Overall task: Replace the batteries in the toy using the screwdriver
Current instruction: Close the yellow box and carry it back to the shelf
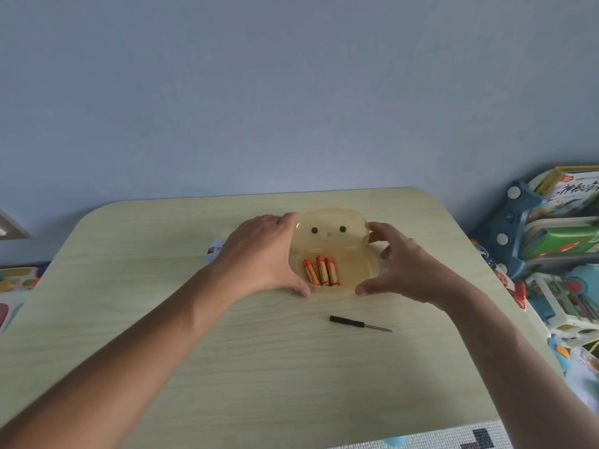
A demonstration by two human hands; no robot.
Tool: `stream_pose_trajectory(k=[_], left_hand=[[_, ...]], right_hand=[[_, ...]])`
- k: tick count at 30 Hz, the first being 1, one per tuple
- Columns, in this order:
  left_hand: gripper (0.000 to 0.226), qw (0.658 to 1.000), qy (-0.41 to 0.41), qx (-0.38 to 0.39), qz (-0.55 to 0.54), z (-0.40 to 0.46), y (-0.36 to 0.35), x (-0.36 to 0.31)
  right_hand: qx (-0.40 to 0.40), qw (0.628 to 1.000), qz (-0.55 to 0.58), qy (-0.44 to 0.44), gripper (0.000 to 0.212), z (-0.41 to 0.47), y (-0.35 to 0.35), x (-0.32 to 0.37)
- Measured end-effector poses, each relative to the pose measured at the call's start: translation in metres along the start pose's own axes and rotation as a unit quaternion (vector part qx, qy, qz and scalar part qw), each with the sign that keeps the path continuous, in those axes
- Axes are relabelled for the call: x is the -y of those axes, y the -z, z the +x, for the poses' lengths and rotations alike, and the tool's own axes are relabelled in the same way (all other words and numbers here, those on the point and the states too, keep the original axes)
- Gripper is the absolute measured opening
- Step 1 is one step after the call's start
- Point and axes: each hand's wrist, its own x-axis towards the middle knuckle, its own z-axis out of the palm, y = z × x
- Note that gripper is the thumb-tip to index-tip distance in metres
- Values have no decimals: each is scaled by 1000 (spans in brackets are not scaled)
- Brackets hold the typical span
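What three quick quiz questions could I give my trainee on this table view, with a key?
1. True or false: the screwdriver is held in the right hand.
2. How many batteries lie in the tray?
3. Where is the left hand? A) flat on the screwdriver B) against the tray's left side C) off the table

Key
1. False: it lies alone on the table, nearer the camera than the tray.
2. Three orange ones, side by side.
3. B: fingers along the tray's left edge, thumb at its near rim; the right hand curves round the other side.
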Motion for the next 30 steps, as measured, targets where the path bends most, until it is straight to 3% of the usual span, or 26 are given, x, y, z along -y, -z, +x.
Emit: stream_pose_trajectory(k=[4, 11, 16, 23, 27, 30], left_hand=[[121, 999, -6, -42, -24, -4, -2, 3], [80, 987, -75, -143, -19, -21, -6, 0], [68, 981, -112, -160, -18, -32, -15, -4], [41, 979, -74, -145, -125, -41, -27, -15], [36, 965, -40, -154, -207, -41, -35, -22], [19, 958, -19, -170, -230, -38, -40, -29]], right_hand=[[-33, 999, 25, 31, 109, -5, -3, -1], [-77, 995, 41, 50, 86, -16, -7, -6], [-51, 997, 47, 41, 85, -24, -3, -5], [-66, 987, 147, 16, 57, -34, -4, 4], [-95, 986, 136, 8, 39, -32, -10, 3], [-106, 987, 122, 13, 38, -31, -12, 2]])
